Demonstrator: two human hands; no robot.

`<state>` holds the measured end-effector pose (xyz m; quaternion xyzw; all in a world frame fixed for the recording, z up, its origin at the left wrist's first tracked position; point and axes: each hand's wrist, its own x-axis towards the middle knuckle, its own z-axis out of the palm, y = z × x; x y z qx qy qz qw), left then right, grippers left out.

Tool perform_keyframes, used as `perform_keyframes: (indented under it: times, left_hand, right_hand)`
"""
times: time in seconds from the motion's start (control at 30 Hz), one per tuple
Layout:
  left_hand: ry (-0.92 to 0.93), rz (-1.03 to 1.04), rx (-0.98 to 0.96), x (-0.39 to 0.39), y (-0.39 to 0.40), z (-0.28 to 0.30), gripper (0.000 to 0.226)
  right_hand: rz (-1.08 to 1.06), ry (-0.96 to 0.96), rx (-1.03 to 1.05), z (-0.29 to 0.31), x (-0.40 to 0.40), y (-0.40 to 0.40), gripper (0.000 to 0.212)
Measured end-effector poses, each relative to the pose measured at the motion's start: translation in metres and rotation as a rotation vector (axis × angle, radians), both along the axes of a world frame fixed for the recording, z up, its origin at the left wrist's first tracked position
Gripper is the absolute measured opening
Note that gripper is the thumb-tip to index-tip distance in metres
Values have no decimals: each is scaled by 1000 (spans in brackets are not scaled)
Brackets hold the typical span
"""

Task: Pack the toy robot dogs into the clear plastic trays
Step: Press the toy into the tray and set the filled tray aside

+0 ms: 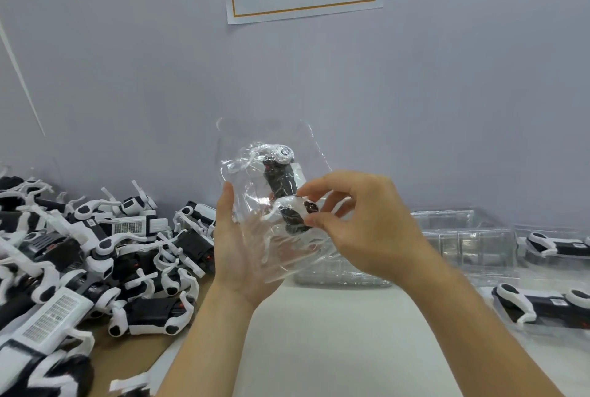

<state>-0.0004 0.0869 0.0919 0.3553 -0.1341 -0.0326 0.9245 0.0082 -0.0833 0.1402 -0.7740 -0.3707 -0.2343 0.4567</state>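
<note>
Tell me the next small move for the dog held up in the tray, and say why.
Probably press the toy dog fully into the clear tray. The right hand pinches the dog's lower end, while the left hand supports the tray from behind. The dog sits tilted in the tray, so it looks not quite seated yet.

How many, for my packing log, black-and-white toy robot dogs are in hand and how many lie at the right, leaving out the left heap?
Black-and-white toy robot dog in the held clear plastic tray: 1
Black-and-white toy robot dogs lying at the right: 2
Total: 3
</note>
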Motion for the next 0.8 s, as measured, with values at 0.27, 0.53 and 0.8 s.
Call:
perform_keyframes:
  times: [0.27, 0.53, 0.8]
  left_hand:
    - [-41, 51, 120, 4, 3, -6, 86]
    - [-32, 67, 304, 4, -5, -7, 84]
    - [-38, 34, 257, 4, -4, -8, 68]
  right_hand:
    - [24, -27, 34, 3, -3, -6, 14]
    - [-162, -131, 191, 1, 6, -4, 27]
    - [-155, -146, 237, -1, 10, -3, 23]
